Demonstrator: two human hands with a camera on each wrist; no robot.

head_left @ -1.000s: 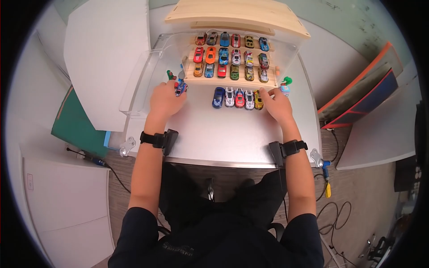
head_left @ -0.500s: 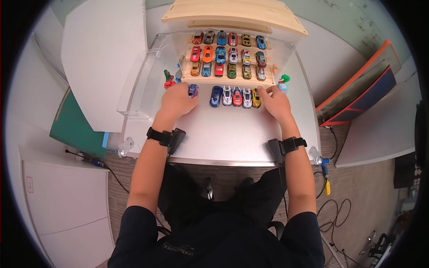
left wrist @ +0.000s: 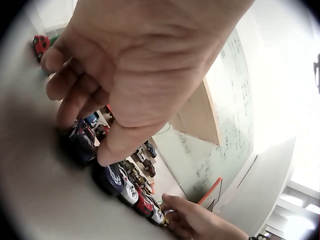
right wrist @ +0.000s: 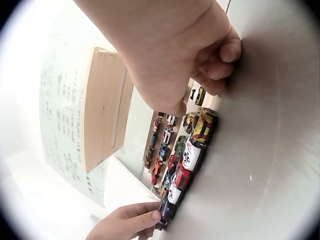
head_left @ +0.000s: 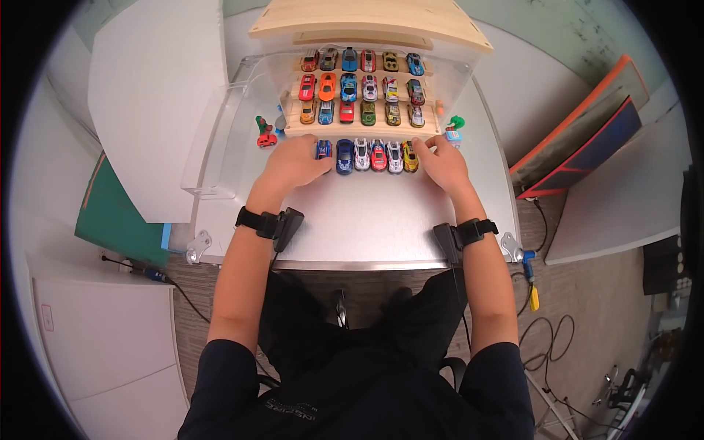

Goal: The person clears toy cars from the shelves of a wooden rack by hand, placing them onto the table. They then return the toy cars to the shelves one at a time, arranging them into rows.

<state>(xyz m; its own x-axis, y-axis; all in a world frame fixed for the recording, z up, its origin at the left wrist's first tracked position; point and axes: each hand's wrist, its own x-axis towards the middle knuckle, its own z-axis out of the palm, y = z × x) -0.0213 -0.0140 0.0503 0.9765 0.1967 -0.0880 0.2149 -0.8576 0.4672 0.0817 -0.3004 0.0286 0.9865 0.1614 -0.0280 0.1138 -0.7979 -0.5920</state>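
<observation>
My left hand [head_left: 293, 161] pinches a blue toy car [head_left: 323, 149] between thumb and fingers at the left end of a row of toy cars. In the left wrist view the thumb lies between this blue car [left wrist: 82, 141] and the dark blue car [left wrist: 111, 178]. The row continues with the dark blue car [head_left: 345, 157], a white car [head_left: 361, 154], a red car [head_left: 378, 155], another white car [head_left: 395, 157] and a yellow car [head_left: 411, 157]. Beside the yellow car rests my right hand [head_left: 444, 163], its thumb close to that car and its other fingers loosely bent.
Behind the row stands a wooden tiered rack [head_left: 359, 127] with several toy cars under a wooden top [head_left: 367, 18]. A small red car [head_left: 267, 139] sits left, near a clear bin [head_left: 209, 192]. A green toy tree [head_left: 456, 122] stands right.
My left hand has carried the blue car rightward to the left end of the row, uncovering the small red car. The right hand stays by the yellow car. The head view has shifted slightly.
</observation>
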